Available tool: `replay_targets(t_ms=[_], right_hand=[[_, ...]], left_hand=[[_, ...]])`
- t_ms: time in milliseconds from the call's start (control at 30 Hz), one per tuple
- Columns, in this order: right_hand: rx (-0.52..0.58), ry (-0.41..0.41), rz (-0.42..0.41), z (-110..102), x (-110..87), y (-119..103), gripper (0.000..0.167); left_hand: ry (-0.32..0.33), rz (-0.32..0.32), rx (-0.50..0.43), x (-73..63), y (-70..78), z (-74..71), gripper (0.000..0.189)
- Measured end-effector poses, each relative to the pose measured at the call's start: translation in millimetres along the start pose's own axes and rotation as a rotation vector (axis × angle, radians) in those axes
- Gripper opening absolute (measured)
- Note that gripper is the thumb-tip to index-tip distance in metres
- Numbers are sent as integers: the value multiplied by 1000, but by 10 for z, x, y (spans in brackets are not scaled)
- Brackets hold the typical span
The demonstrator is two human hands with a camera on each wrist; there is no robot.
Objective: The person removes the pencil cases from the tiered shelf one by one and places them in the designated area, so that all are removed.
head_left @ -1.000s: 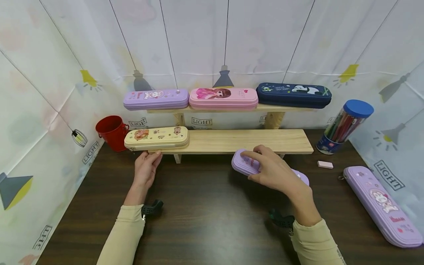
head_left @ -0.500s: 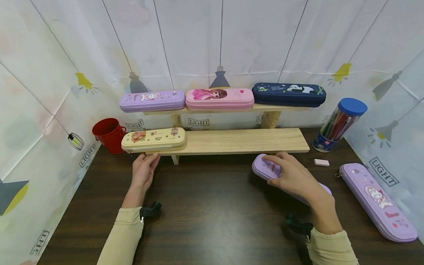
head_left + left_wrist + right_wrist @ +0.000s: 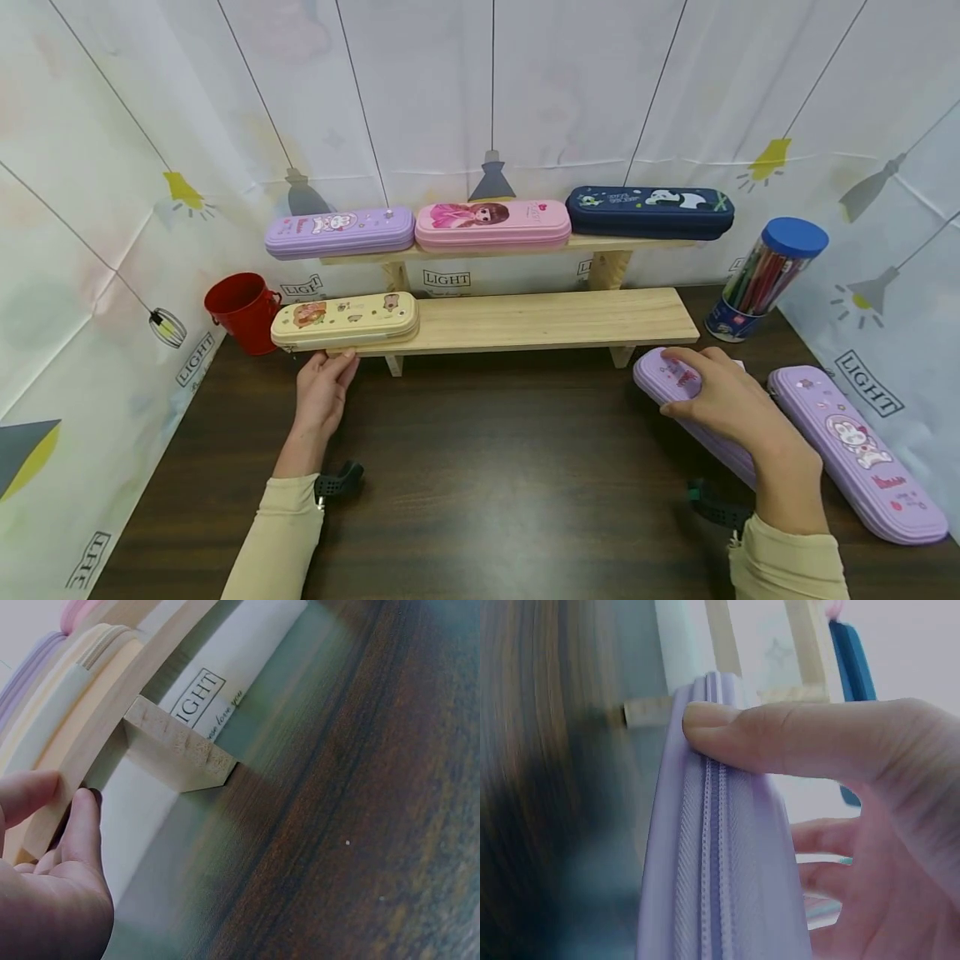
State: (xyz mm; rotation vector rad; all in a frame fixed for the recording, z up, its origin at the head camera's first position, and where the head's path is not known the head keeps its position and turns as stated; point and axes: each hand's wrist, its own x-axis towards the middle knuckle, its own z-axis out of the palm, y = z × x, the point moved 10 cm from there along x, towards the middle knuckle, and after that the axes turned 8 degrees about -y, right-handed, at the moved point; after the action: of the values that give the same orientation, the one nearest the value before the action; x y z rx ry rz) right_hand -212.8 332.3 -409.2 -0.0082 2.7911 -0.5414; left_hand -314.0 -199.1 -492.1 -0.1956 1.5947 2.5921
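My right hand [image 3: 731, 400] grips a lavender zippered pencil case [image 3: 716, 437] across its width, at the right of the dark table. In the right wrist view, the thumb presses on the zipper side of this pencil case [image 3: 720, 885] while other fingers lie behind it. At the left, my left hand [image 3: 321, 396] pinches the front edge of the wooden shelf [image 3: 540, 321]. The left wrist view has the thumb [image 3: 30, 795] on the upper side of the board [image 3: 112, 724] and a finger below it. A cream pencil case [image 3: 345, 322] lies on the lower board just above that hand.
Lavender, pink [image 3: 492, 225] and navy [image 3: 650, 212] pencil cases line the upper board. Another lavender case [image 3: 855, 450] lies on the table just right of the held one. A red bucket [image 3: 243, 312] stands left of the shelf, a blue-lidded pencil tub [image 3: 765, 279] right of it.
My right hand has carried the lavender pencil case rightward from before the shelf, close to the other lavender case; the small pink block is now almost hidden. The left hand stays at the board's edge.
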Motion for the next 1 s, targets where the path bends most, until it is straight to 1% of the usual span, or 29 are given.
replay_targets(t_ms=[133,267,400,500,667,867,1000], right_hand=[[6,16,33,-47,-23,220,90],[0,21,65,-56,-62,411,90],[-5,17,121,-67,-126,584,95],[5,14,163,-80,-172,684,99],[18,9,203,-79,-225,810,98],[45,-4,274,-35,-316,991,99],[70,-9,292,-16,-363,1057,99]], left_hand=[[-12,12,4,-9,2,13,30],[0,4,-7,-31,-21,-7,28],[6,6,-13,-41,-21,-22,25],[4,10,-16,-36,-9,-21,25],[13,-1,-23,-31,-12,-20,28],[14,-10,-8,-24,-21,-3,29],[7,-6,-4,-17,-12,12,27]])
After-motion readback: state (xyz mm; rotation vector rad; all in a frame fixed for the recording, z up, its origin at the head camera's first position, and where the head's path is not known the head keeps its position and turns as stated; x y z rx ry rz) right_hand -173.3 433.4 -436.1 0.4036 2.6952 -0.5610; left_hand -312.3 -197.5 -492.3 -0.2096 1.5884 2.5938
